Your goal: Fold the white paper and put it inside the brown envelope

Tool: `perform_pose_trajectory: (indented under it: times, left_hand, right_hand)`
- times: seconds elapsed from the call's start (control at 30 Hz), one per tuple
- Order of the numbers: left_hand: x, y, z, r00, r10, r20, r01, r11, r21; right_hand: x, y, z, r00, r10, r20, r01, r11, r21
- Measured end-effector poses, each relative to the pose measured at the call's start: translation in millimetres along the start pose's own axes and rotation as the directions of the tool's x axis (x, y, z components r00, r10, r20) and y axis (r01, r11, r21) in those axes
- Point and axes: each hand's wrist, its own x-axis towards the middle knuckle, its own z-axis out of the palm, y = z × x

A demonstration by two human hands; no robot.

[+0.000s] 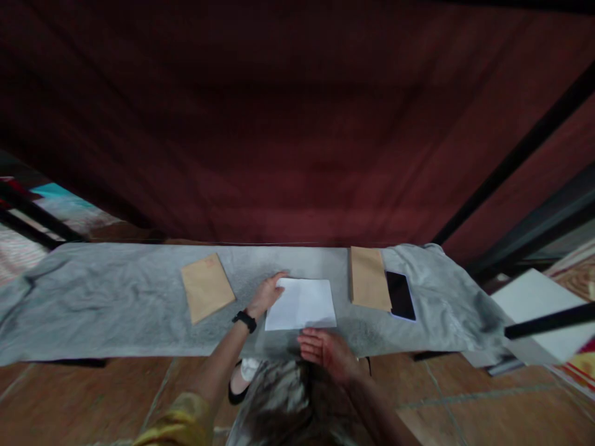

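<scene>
A white sheet of paper [302, 305] lies on the grey cloth in front of me. My left hand [268, 293], with a black watch on its wrist, grips the paper's upper left edge, the thumb over it. Just below the lower edge, my right hand [328, 353] is held with its palm turned inward and fingers stretched out, holding nothing. One brown envelope [207, 288] lies at a slant left of the paper. To the right is what looks like a small stack of brown envelopes [370, 279].
A dark-screened tablet [400, 296] lies beside the right envelopes. Grey cloth [116, 297] covers the long narrow table. Behind it hangs a dark red curtain [288, 136]. Black bars [511, 161] rise at both ends, and a white box [548, 310] stands at the right.
</scene>
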Motion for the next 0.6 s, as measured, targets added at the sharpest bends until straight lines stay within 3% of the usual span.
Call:
perform_pose_trajectory:
  times: [0.07,0.13,0.17,0.23,0.3,0.37,0.43,0.5,0.6]
  left_hand:
    - [3,-5,6.0,1.0,-0.003,-0.015,0.005,0.996,0.089]
    - [3,-11,11.1,0.999,-0.002,-0.048,0.006,0.996,0.092]
    - [2,-14,13.1,0.997,0.003,-0.074,0.002,0.998,0.065]
    - [-1,-18,16.5,0.988,0.027,-0.151,-0.029,1.0,-0.01]
    - [-7,-18,21.5,0.967,0.075,-0.242,-0.079,0.997,-0.009]
    - [-13,-15,31.1,0.939,0.173,-0.299,-0.142,0.982,0.12]
    - [-19,-11,45.9,0.92,0.322,-0.222,-0.256,0.925,0.281]
    - [-25,-9,62.8,0.899,0.438,-0.022,-0.405,0.848,0.342]
    - [-27,-12,80.5,0.881,0.456,0.128,-0.468,0.797,0.381]
  right_hand:
    - [1,-6,3,0.984,-0.158,-0.081,0.139,0.97,-0.202]
    - [6,-12,5,0.927,-0.367,-0.078,0.294,0.839,-0.457]
    - [9,-14,6,0.889,-0.458,-0.019,0.361,0.723,-0.589]
    - [16,-13,5,0.806,-0.562,0.184,0.454,0.389,-0.801]
    - [22,-6,2,0.763,-0.541,0.354,0.467,0.082,-0.88]
    - [27,3,-1,0.752,-0.504,0.425,0.438,-0.1,-0.893]
    - [31,11,-4,0.745,-0.498,0.443,0.402,-0.193,-0.895]
    - [34,16,-6,0.736,-0.511,0.444,0.386,-0.222,-0.895]
    - [35,18,-8,0.724,-0.514,0.459,0.403,-0.224,-0.887]
